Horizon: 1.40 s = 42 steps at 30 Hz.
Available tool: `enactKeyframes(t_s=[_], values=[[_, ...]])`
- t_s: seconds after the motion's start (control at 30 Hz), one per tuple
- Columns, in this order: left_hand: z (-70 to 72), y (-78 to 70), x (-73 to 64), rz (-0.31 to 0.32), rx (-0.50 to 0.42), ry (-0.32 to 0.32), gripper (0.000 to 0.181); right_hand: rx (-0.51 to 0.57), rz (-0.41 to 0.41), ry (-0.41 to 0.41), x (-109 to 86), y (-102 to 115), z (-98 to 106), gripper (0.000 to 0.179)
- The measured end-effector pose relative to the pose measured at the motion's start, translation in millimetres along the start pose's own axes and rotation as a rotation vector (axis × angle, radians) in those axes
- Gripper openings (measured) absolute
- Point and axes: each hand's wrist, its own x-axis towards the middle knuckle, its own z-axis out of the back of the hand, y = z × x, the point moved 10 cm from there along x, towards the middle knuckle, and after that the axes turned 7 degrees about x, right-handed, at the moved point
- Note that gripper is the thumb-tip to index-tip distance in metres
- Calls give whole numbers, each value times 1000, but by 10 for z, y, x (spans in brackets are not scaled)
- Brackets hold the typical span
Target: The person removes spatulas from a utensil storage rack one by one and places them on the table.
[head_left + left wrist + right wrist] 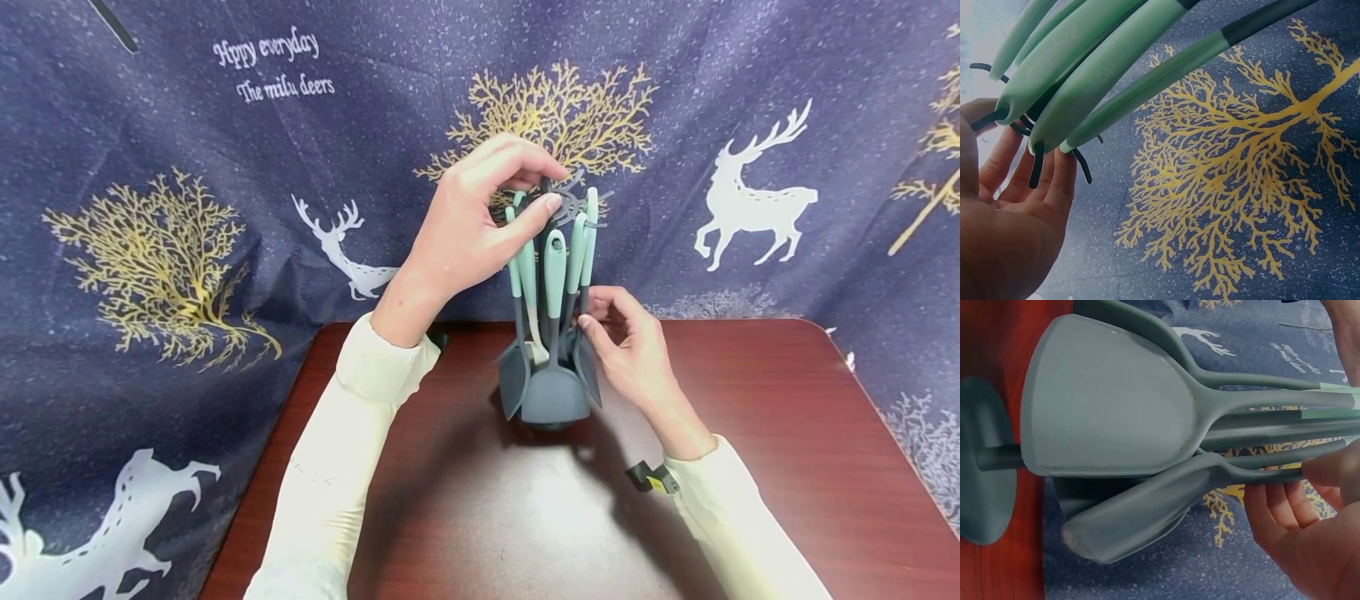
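A dark grey utensil stand with a round base [985,462] bears several cooking utensils with mint green handles. Facing the front is a spatula [555,396] with a broad, flat grey head. At the top, my left hand [480,208] holds the stand's hook ring [567,204] between thumb and fingers. In the left wrist view, handles [1110,75] hang from black hooks beside that palm. Lower on the right side, my right hand [633,350] pinches the dark shaft of a cooking utensil with a curved grey head [1135,515]. A pale utensil head [536,353] shows among the others.
The stand is on a reddish-brown table [750,400] with rounded far corners. Close behind it hangs a dark blue cloth [420,67] printed with white deer and yellow trees. A small black device [651,478] sits at the right wrist.
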Motion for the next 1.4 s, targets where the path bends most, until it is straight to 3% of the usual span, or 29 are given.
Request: enactKeyframes(t_s=[0.83,1.4], values=[[0,10,8,-18,-5,0,18,48,10,-8,22,35,66,27],[-7,36,14,29,-25,18,16,80,3,-15,4,47,97,28]])
